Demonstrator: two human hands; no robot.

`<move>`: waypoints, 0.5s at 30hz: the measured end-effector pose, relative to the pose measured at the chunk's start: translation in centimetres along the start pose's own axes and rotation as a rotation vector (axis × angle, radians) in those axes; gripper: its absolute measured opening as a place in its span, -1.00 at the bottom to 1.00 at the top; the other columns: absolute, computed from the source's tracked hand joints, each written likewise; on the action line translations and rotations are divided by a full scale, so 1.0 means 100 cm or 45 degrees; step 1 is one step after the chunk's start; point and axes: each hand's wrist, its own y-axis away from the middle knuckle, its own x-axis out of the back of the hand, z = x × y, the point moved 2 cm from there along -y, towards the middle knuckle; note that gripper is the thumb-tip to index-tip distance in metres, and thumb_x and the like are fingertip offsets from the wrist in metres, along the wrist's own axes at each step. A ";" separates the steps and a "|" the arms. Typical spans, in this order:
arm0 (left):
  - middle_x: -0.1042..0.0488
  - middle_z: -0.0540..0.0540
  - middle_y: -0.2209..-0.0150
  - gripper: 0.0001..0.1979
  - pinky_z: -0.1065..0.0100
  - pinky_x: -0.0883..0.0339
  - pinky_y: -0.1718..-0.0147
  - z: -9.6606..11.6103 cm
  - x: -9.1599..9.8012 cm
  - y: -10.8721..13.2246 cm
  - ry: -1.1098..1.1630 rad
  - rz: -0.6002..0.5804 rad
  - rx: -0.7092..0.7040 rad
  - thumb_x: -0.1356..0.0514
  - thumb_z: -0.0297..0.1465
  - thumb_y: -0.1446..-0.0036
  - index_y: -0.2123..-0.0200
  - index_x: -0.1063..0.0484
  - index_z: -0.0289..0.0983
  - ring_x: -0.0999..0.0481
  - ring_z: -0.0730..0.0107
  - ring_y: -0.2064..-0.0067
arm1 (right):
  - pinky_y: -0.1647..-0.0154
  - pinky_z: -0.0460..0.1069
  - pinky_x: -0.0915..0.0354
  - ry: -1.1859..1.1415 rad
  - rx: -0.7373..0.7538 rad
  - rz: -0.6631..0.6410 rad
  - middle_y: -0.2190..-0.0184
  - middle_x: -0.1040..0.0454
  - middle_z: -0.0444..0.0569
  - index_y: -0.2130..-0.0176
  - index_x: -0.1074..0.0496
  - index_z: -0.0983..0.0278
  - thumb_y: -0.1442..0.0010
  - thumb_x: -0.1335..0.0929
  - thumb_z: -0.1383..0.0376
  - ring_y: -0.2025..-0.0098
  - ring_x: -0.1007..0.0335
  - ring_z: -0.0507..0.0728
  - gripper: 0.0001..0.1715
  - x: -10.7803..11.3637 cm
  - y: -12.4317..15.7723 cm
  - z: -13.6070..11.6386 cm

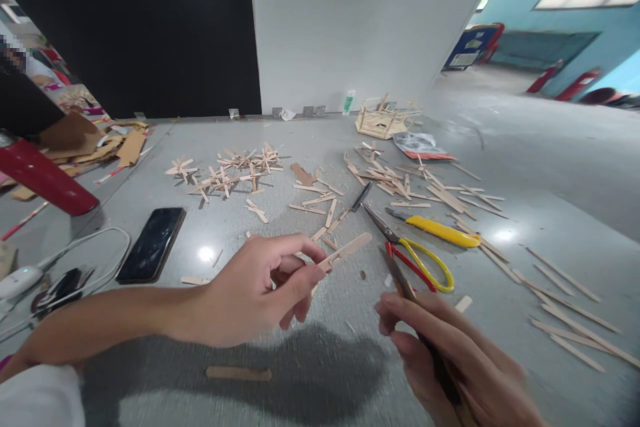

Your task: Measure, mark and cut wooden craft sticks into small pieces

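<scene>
Nearest the viewer, toward the near edge of the desk (565, 397), a loose stick (239, 373) is lying flat in the hands' shadow. Toward the near right corner, the right hand (450, 347) is wrapping its fingers around a slim brown-handled tool (404, 288); its dark front end is pointing away, too blurred to tell its exact kind. Slightly farther in, the left hand (260, 287) is pinching a flat wooden stick (353, 245) between thumb and fingertips above the desk, its free end sticking out toward the right. Tool and stick are appearing apart.

If the tool has an edge, it could be slipping off so narrow a strip and catching the left fingertips, which are sitting close behind the free end. Too much pressure on that unsupported end could be splitting the thin wood; a light pinch could be letting it twist.

Beyond the right hand, scissors (399, 239) and a yellow cutter (443, 230) are lying near one another, where a careless reach could be meeting their blades. Toward the left edge, a phone (151, 245) is resting. Farther back, star-shaped stick clusters (240, 163) are standing close together; a sweeping sleeve could be knocking them. Near the far edge, a wooden frame (383, 121) is standing beside a plastic packet (423, 145).
</scene>
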 end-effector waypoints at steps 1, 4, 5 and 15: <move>-0.40 0.06 0.56 -0.69 0.53 -0.21 0.59 0.000 -0.001 0.000 -0.006 -0.034 0.033 -0.12 -0.14 -0.43 0.16 -0.40 -0.29 -0.30 0.55 0.59 | 0.41 -0.06 -0.51 0.001 0.028 0.004 0.33 -0.60 -0.06 -0.11 -0.53 0.11 -0.42 -0.33 0.43 0.44 -0.59 0.09 -0.63 0.000 -0.004 -0.001; -0.40 0.06 0.56 -0.68 0.53 -0.20 0.59 -0.002 -0.003 0.000 -0.038 -0.143 0.117 -0.10 -0.15 -0.46 0.15 -0.42 -0.31 -0.30 0.56 0.60 | 0.46 -0.10 -0.47 0.155 0.088 0.019 0.38 -0.56 -0.09 -0.15 -0.54 0.11 -0.39 -0.36 0.47 0.45 -0.57 0.08 -0.56 -0.001 -0.015 -0.003; -0.40 0.06 0.55 -0.67 0.53 -0.21 0.59 -0.003 -0.004 0.000 -0.055 -0.170 0.128 -0.10 -0.15 -0.46 0.15 -0.43 -0.31 -0.30 0.56 0.59 | 0.47 -0.11 -0.46 0.192 0.094 0.043 0.39 -0.56 -0.10 -0.15 -0.55 0.11 -0.39 -0.37 0.47 0.46 -0.57 0.07 -0.57 -0.002 -0.017 -0.003; -0.42 0.07 0.54 -0.68 0.54 -0.23 0.58 -0.017 -0.011 -0.001 -0.110 -0.253 0.155 -0.09 -0.16 -0.47 0.12 -0.45 -0.31 -0.32 0.56 0.60 | 0.47 -0.12 -0.42 0.160 0.120 0.037 0.36 -0.59 -0.07 0.03 -0.55 0.22 -0.36 -0.38 0.52 0.42 -0.59 0.06 -0.72 -0.013 -0.013 0.000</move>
